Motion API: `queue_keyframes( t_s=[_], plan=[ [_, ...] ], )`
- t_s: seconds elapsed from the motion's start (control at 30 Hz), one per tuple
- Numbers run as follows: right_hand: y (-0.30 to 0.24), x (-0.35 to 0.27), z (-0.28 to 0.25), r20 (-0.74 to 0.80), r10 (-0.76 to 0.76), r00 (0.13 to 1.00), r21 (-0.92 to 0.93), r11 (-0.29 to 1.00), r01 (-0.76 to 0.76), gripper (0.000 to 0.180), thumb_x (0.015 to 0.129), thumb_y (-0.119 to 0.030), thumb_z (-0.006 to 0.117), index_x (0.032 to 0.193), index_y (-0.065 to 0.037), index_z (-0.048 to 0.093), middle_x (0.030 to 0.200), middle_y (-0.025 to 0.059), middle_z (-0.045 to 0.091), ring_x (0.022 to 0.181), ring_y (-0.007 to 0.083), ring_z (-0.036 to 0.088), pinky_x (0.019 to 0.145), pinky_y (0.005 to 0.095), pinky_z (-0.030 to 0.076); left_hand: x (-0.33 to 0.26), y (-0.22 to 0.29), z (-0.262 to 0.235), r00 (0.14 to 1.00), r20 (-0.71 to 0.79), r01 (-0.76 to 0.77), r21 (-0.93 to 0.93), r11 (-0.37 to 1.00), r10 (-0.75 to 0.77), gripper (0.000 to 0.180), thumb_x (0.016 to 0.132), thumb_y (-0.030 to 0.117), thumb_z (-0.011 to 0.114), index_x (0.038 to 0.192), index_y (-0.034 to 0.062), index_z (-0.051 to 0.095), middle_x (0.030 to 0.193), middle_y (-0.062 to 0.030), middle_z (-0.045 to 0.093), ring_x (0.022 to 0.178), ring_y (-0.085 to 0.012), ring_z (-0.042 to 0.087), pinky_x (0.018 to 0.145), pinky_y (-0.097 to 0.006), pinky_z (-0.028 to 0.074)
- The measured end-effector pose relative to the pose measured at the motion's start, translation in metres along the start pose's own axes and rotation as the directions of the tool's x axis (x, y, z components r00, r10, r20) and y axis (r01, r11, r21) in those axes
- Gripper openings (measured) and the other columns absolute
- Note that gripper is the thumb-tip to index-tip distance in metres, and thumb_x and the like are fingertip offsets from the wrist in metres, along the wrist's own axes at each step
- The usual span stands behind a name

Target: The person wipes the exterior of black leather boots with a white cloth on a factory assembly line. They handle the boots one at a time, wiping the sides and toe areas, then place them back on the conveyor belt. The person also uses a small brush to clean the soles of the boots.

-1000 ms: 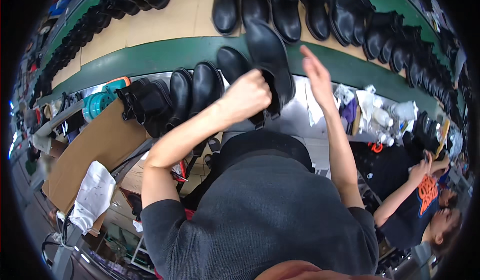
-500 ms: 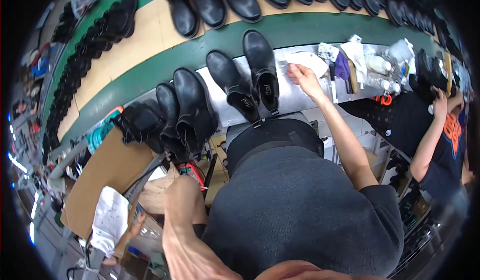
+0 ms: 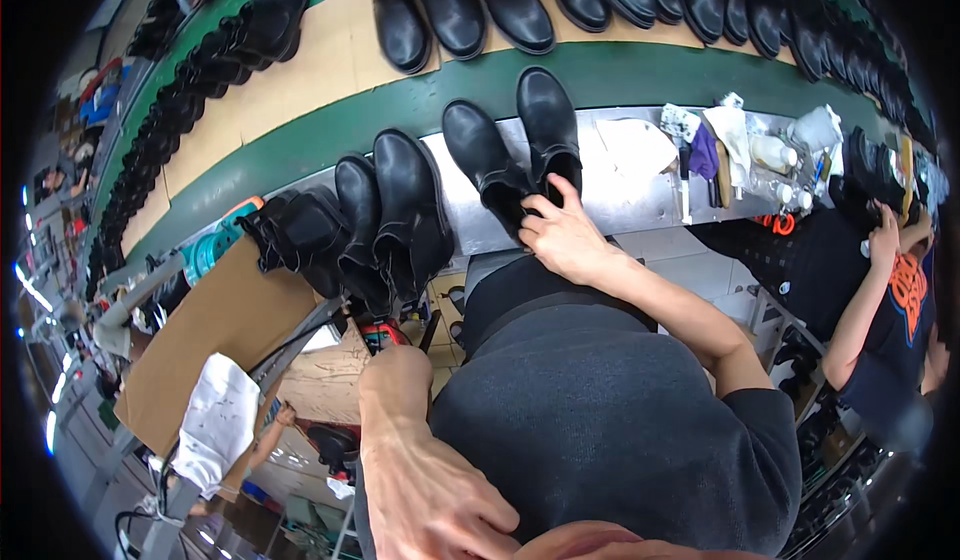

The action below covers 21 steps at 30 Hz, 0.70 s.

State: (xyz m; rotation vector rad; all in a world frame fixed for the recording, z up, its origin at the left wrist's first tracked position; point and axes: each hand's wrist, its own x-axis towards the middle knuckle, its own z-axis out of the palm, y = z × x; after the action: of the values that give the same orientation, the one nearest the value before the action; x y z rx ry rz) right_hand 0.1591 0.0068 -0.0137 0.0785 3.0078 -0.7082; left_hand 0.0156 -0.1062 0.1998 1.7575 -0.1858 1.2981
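Observation:
A pair of black leather ankle boots stands toes away from me on the metal ledge: a left boot (image 3: 483,148) and a right boot (image 3: 548,118). My right hand (image 3: 568,237) is at their near ends, its bent fingers over the facing top edges of the openings; the fingertips are partly hidden. Low in the view, my left hand (image 3: 440,505) is raised close to my upper body with its fingers curled in. Its fingertips are out of sight, so anything in them is hidden. Left of the pair, another pair of black boots (image 3: 408,195) leans together.
Rows of black boots (image 3: 515,10) line the green-and-tan bench (image 3: 330,125). White paper (image 3: 635,145), brushes, cloths and bottles (image 3: 775,155) lie on the ledge to the right. Cardboard (image 3: 215,330) and a teal tool (image 3: 208,250) are at the left. A co-worker's arm (image 3: 858,305) is at the right.
My right hand has moved left and nearer, from beside the white paper to the boot openings. My left hand has come into view low down. The whole view has shifted slightly.

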Motion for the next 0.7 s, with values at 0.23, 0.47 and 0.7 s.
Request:
queue_keyframes(
  t_s=[0.23, 0.47, 0.7],
  plan=[
    [0.032, -0.011, -0.023, -0.192, 0.430, 0.882, 0.743, 0.651, -0.155, 0.021, 0.079, -0.014, 0.072, 0.090, 0.003, 0.068, 0.093, 0.0125, 0.068, 0.093, 0.0233, 0.063, 0.093, 0.0386, 0.042, -0.009, 0.015, 0.015, 1.000, 0.020, -0.001, 0.064, 0.998, 0.000, 0.028, 0.090, 0.023, 0.057, 0.073, 0.0017, 0.063, 0.068, -0.0038, 0.055, 0.060, -0.0161, 0.054, 0.048, -0.030, 0.036],
    [0.014, -0.018, -0.015, 0.134, 0.677, 0.724, 0.985, -0.010, -0.173, 0.016, 0.087, -0.017, 0.068, 0.092, -0.002, 0.070, 0.093, 0.0036, 0.068, 0.086, 0.0078, 0.058, 0.073, 0.0243, 0.046, -0.025, 0.015, -0.009, 0.990, -0.137, 0.049, 0.191, 0.980, -0.023, 0.027, 0.090, 0.022, 0.057, 0.072, 0.0021, 0.063, 0.072, -0.0052, 0.055, 0.061, -0.0178, 0.053, 0.051, -0.029, 0.039],
    [-0.070, 0.023, -0.124, 0.218, 0.421, 0.881, 0.778, -0.620, 0.104, 0.025, 0.092, -0.022, 0.062, 0.112, -0.006, 0.064, 0.099, -0.0015, 0.063, 0.090, 0.0072, 0.059, 0.069, 0.0280, 0.059, -0.104, -0.031, -0.024, 0.506, -0.855, 0.847, 0.468, -0.253, 0.111, 0.069, 0.096, 0.057, 0.033, 0.122, -0.0028, 0.057, 0.122, -0.0226, 0.056, 0.123, -0.0389, 0.047, 0.103, -0.049, 0.035]
  ],
)
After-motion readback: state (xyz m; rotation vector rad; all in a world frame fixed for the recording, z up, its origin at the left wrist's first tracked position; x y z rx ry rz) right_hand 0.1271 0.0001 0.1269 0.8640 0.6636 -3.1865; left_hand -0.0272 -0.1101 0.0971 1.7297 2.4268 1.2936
